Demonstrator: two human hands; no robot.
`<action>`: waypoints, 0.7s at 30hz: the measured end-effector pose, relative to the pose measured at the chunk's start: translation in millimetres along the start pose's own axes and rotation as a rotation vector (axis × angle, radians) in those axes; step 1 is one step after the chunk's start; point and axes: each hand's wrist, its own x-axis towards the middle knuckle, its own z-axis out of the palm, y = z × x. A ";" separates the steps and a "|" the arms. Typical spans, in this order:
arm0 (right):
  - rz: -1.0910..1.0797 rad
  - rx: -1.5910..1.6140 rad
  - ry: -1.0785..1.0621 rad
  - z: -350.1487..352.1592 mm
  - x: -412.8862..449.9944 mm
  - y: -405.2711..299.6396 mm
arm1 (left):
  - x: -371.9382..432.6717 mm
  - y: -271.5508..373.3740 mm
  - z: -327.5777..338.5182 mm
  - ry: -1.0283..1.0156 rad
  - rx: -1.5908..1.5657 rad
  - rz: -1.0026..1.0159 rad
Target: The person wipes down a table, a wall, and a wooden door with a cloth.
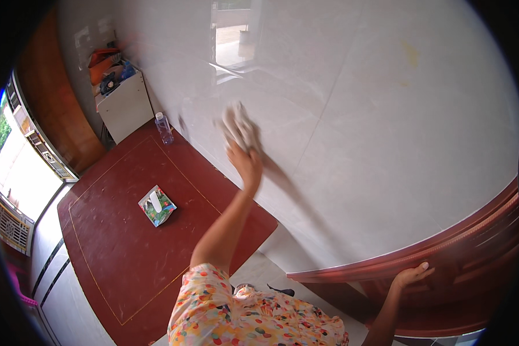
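My left hand (247, 164) is raised to the glossy pale wall (354, 112) and presses a whitish cloth (240, 127) against it; hand and cloth are slightly blurred. Low on the right, my right hand (413, 275) rests by the dark red wooden door or panel (462, 268), fingers spread, holding nothing. Yellowish marks show on the upper right of the wall. On the red table (125, 268) at the left lies a colourful tissue pack (157, 206) with a white flap.
A clear plastic bottle (164, 128) with a white cap stands at the table's far corner near the wall. Behind it is a white cabinet (125, 106) with bags and other items on top. An open doorway (26, 160) lies at the left, above a pink plastic object (21, 287).
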 end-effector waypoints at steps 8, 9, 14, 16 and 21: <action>-0.047 -0.192 0.013 5.6 -2.0 -23.2 | -291.4 6.4 -71.8 -1.331 -0.182 -0.327; -0.074 -0.306 0.003 -2.6 3.3 -15.2 | -288.5 23.8 -78.6 -1.344 -0.233 -0.449; -0.070 -0.307 0.098 3.0 1.0 -30.7 | -104.1 82.2 -86.8 -0.990 -0.816 -0.484; -0.075 -0.237 0.061 -8.7 10.6 -3.6 | -27.2 95.6 -81.5 -0.629 -0.863 -0.019; -0.133 -0.232 0.099 2.7 4.2 -15.6 | 100.8 167.5 -60.3 0.079 -0.645 0.625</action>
